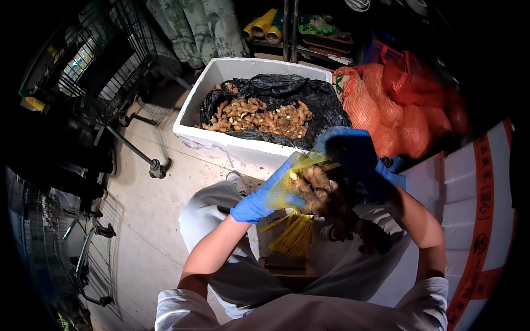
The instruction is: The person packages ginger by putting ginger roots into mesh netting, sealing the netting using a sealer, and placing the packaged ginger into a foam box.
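Note:
Between my two blue-gloved hands is a large knobbly ginger root, its lower end dark in shadow. My left hand is closed on a yellow mesh bag, which stretches over its fingers and along the ginger's left side. The bag's gathered yellow strands hang below, over my lap. My right hand curls around the ginger's upper right side; deep shadow hides part of its fingers. Ahead of my hands, more ginger lies on a black plastic liner in a white foam box.
Red mesh sacks are piled right of the box. White foam boxes with red printed tape stand close on my right. Wire carts with wheels line the left. Yellow rolls lie on a back shelf.

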Demonstrator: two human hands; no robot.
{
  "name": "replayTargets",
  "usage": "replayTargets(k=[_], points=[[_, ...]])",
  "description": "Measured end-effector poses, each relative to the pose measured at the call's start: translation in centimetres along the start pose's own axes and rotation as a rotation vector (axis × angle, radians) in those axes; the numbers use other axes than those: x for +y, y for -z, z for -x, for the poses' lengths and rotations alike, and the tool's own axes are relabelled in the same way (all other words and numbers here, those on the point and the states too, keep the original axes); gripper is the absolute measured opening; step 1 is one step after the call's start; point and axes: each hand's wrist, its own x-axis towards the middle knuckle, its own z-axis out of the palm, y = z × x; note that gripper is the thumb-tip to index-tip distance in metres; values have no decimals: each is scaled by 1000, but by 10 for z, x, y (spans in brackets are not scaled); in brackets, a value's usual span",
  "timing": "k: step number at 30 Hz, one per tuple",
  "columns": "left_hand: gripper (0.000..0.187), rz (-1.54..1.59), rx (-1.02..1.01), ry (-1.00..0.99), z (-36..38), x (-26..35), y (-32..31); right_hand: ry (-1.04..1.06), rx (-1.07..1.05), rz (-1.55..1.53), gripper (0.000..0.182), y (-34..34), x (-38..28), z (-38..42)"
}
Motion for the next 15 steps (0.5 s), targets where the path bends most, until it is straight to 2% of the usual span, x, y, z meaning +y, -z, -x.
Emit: replayTargets(k=[2,3,4,6,7,8,11,13,15], points=[[79,-222,24,-27,-1,7,-1,174,-98,-44,4,8,-13,-1],[77,-181,68,-53,0,6,-6,173,-98,-44,4,10,-18,-3],[77,-180,68,-53,0,9,-10,207,-186,-82,4,13,-23,-6],[75,237,45,73,0,20,-20,276,-358,-160,7,14,-28,-10],[74,186,23,15,-2,18,-20,301,-406,78,14,13,-27,-8],[74,188,22,16,-2,21,-21,299,-406,78,14,11,-27,-11],[74,128,-55,89,-4,22,-24,482,-426,444,17,5,-6,-6],[70,75,19,-65,-6,5,-17,550,-362,430,17,13,0,-1],[69,88,76,-33,-3,2,-9,625,-307,406,18,21,-6,4]])
